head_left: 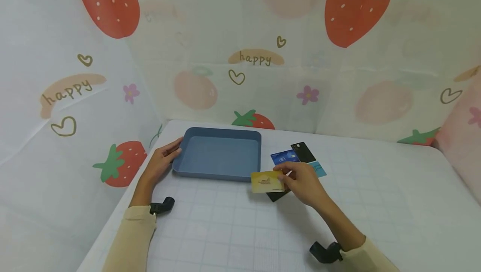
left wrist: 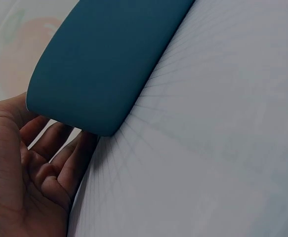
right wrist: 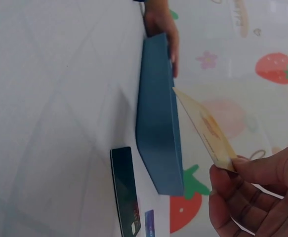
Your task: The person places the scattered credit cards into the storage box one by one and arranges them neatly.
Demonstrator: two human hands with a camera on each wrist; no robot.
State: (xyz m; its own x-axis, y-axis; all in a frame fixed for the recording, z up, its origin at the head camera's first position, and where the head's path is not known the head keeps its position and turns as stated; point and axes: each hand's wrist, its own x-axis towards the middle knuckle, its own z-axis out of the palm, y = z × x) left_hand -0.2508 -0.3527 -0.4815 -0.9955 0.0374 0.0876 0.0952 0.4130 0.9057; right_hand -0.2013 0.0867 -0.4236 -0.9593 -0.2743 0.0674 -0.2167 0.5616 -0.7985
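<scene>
My right hand [head_left: 302, 182] pinches a yellow-gold bank card [head_left: 266, 181] between thumb and fingers. The card is raised off the table, beside the near right corner of a blue rectangular tray [head_left: 218, 176]. At the tray's left end, my left hand [head_left: 161, 160] holds its side, the thumb at the rim and the fingers along the outer wall; their tips are hidden in the left wrist view. Partly under the right hand lie a blue card [head_left: 282, 157], a black card [head_left: 302, 151] and a teal card [head_left: 319, 169]. Another dark card [right wrist: 124, 190] lies nearer the front.
A white table [head_left: 210, 230] with a faint grid carries everything. Behind it hangs a pale curtain [head_left: 210, 29] with strawberries, hearts and the word happy. Dark wrist cameras sit at both sleeves. The tray's inside floor [head_left: 219, 155] holds nothing visible.
</scene>
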